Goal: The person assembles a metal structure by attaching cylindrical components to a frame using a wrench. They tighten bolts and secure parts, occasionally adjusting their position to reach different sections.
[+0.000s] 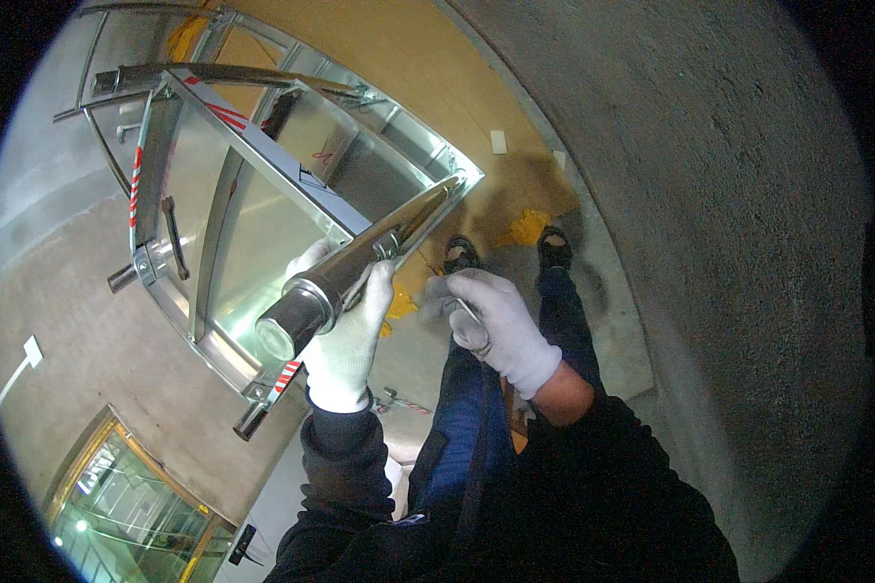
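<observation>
My left hand (345,355), in a white glove, wraps round the near end of a thick shiny metal tube (360,255). The tube slants away along one side of a silver metal frame with panels (262,238). A small bolt-like fitting (387,243) sticks out of the tube just above my left fingers. To the right, apart from the tube, my right hand (501,325) is closed in a white glove. A thin metal piece (469,311) shows between its fingers; its kind is hard to tell, and the fingertips are blurred.
An open-ended wrench (175,238) rests on the frame's left part. A concrete wall (739,243) rises close on my right. Yellow crumpled material (527,227) lies on the floor near my shoes. A yellow-edged glazed opening (131,505) appears at lower left.
</observation>
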